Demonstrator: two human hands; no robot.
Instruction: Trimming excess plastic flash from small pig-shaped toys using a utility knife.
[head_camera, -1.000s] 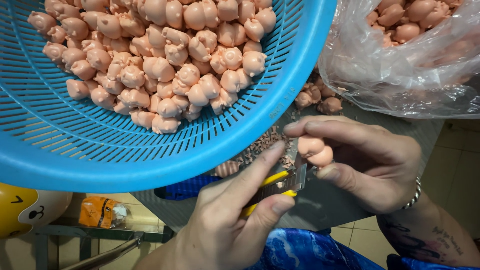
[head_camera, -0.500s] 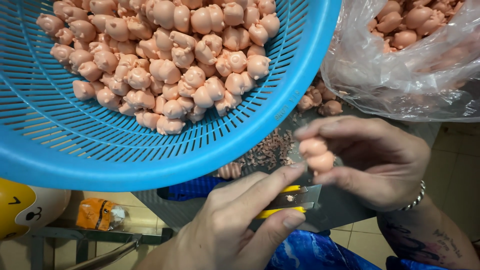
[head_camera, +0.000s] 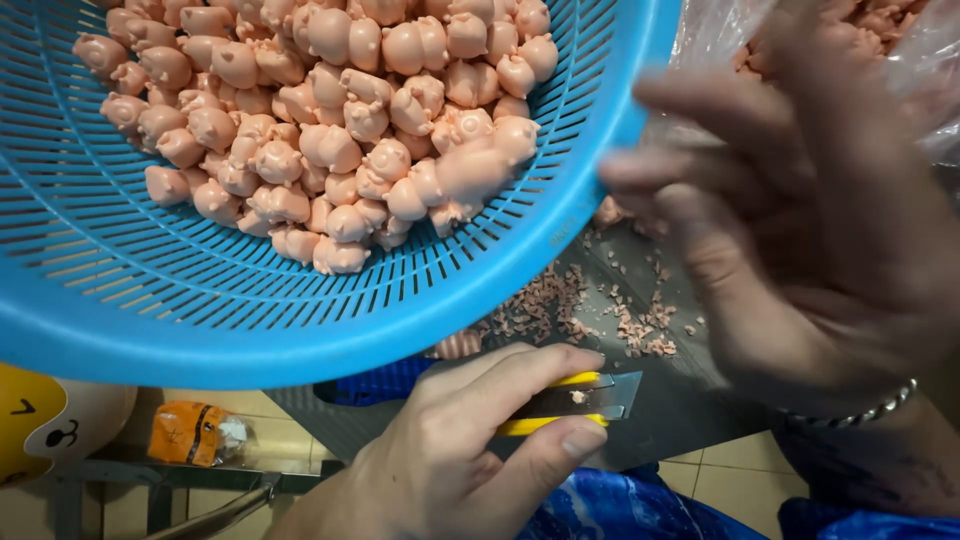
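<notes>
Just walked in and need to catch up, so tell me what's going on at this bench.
A person's left hand grips a yellow utility knife, blade out over a grey board strewn with pink trimmings. The right hand, blurred, is raised near a clear bag. A blue basket holds a heap of small pink pig figures.

Pale tiled floor (head_camera: 700, 470) below the grey desk's (head_camera: 680, 400) edge, a metal frame (head_camera: 150, 480) at lower left.

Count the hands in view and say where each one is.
2. The left hand is at bottom centre, gripping a yellow utility knife. The right hand is at upper right, blurred, raised beside the blue basket; whether it holds anything cannot be told.
</notes>
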